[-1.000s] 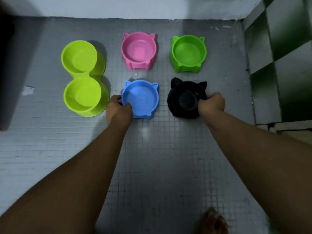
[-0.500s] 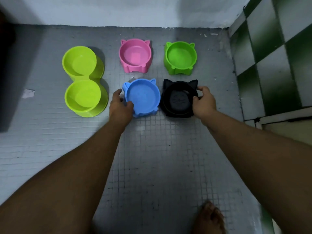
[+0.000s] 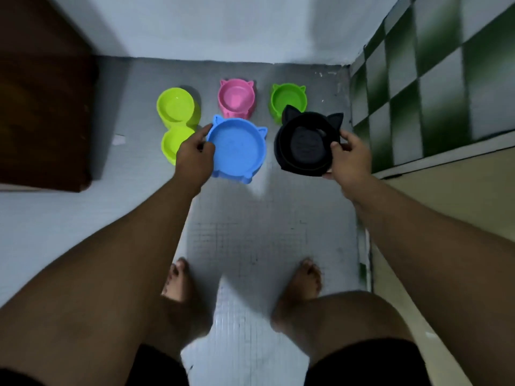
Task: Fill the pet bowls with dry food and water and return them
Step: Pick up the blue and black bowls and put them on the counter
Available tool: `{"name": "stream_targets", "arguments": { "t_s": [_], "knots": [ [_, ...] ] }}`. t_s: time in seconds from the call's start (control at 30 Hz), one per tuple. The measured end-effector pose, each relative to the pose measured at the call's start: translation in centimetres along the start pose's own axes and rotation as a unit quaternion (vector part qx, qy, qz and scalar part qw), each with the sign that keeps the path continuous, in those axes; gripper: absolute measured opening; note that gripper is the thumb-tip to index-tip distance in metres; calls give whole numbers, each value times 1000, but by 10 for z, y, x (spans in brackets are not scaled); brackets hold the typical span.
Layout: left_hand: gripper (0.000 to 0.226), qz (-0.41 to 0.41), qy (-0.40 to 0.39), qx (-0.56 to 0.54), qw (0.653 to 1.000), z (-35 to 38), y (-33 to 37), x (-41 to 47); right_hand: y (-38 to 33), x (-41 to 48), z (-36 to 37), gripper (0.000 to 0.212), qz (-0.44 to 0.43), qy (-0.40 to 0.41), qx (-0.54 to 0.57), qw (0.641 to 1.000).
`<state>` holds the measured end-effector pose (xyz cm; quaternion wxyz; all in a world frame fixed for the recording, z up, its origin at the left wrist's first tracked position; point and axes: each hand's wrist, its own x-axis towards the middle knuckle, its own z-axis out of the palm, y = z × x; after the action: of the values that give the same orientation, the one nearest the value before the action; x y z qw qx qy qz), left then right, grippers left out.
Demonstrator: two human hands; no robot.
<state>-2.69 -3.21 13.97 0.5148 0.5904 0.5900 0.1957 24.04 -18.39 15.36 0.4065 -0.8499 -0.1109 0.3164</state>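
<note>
Currently, the left hand [image 3: 193,160] grips the blue cat-eared plastic bowl [image 3: 237,149]; the right hand [image 3: 349,160] has fingers [image 3: 335,146] clamped on the black cat-eared plastic bowl [image 3: 305,144]. Both appear empty and lifted off the floor: the collecting step. Next, carry them level for filling.

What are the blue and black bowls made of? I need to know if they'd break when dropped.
Blue bowl: likely moulded plastic, matte, with uniform colour and moulded ears. Black bowl: probably the same, though too dark to judge its finish.

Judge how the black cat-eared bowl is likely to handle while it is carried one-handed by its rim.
The black bowl probably is light: the right hand holds it tilted by a rim pinch alone. It looks like stiff moulded plastic, keeping its round shape. It appears empty, so nothing should spill, though the smooth rim might slip.
</note>
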Motion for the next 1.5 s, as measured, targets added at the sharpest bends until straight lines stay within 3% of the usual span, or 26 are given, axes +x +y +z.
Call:
{"name": "stream_targets", "arguments": {
  "t_s": [0.13, 0.27, 0.53, 0.77, 0.97, 1.27, 1.5],
  "knots": [
    [50, -22, -1, -39, 999, -64, 112, -89, -107, -106, -75, 38, 14, -17, 76, 997],
    [46, -32, -2, -81, 996, -122, 200, -169, -178, -196, -148, 37, -18, -5, 80, 997],
    [42, 21, -72, -222, 972, -198, 292, -304, -216, -382, -223, 36, -68, 67, 172, 980],
    [38, 64, -190, -202, 959, -238, 317, -433, -177, -561, -270, 32, -57, 180, 293, 937],
    [36, 101, -297, -178, 933, -222, 324, -539, -124, -695, -331, 35, -42, 298, 317, 899],
    [38, 170, -484, -104, 852, -151, 290, -748, 27, -915, -428, 31, -26, 467, 346, 814],
    [38, 135, -565, -67, 811, -92, 224, -929, 157, -1077, -491, 31, 38, 574, 272, 772]
  ]
}}
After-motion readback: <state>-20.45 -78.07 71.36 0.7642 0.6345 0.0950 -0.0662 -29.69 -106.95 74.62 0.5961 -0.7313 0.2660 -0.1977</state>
